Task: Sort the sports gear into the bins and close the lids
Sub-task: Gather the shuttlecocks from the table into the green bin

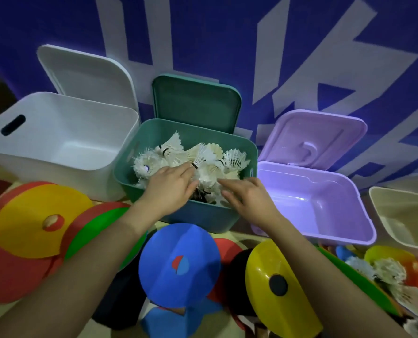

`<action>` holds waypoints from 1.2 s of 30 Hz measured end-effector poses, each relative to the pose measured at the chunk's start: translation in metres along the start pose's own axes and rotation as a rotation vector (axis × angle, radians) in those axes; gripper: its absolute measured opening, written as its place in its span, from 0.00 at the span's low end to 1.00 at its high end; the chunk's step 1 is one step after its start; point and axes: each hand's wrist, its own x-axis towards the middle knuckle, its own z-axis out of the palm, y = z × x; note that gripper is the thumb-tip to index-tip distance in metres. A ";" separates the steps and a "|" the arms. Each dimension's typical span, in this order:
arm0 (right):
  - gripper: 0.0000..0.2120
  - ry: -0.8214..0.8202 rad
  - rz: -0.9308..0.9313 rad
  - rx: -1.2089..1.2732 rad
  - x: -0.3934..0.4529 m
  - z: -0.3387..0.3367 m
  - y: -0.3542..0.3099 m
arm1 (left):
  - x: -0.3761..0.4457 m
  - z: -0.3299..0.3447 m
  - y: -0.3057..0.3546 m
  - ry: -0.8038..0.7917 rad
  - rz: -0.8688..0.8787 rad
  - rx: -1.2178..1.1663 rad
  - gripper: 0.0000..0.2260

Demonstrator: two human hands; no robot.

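A teal bin (248,154) in the middle holds a heap of white shuttlecocks (208,159); its lid (195,101) stands up behind it. Both hands reach into this bin. My left hand (171,185) lies palm down on the shuttlecocks with its fingers spread. My right hand (247,195) rests beside it, fingers apart, on the pile near the bin's front edge. Whether either hand grips a shuttlecock I cannot tell. Flat coloured disc cones lie in front: a yellow one (32,220), a blue one (178,264), and a yellow one tilted on edge (276,284).
A white bin (64,132) with its lid up stands at the left, and a purple bin (325,206) with its lid (312,137) open at the right. A beige bin (403,215) sits at the far right. More shuttlecocks (388,272) lie at the lower right.
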 end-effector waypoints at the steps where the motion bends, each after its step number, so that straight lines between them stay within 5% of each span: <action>1: 0.27 -0.071 -0.017 -0.045 -0.005 0.003 -0.002 | -0.001 0.002 -0.002 -0.009 -0.008 -0.001 0.28; 4: 0.35 -0.187 0.013 -0.116 -0.009 0.007 -0.002 | -0.004 0.004 -0.005 -0.010 -0.026 -0.001 0.30; 7: 0.30 -0.196 0.046 -0.123 -0.004 0.006 -0.004 | -0.006 0.007 -0.003 0.023 -0.017 0.008 0.28; 17: 0.18 0.067 0.039 0.028 -0.014 -0.022 -0.007 | -0.009 -0.019 0.017 0.108 -0.106 0.074 0.21; 26: 0.14 0.315 0.091 0.157 -0.121 -0.097 0.032 | -0.003 -0.057 0.163 0.411 0.173 -0.037 0.18; 36: 0.12 0.332 0.201 0.116 -0.277 -0.144 0.132 | -0.008 -0.030 0.344 0.276 0.305 -0.114 0.18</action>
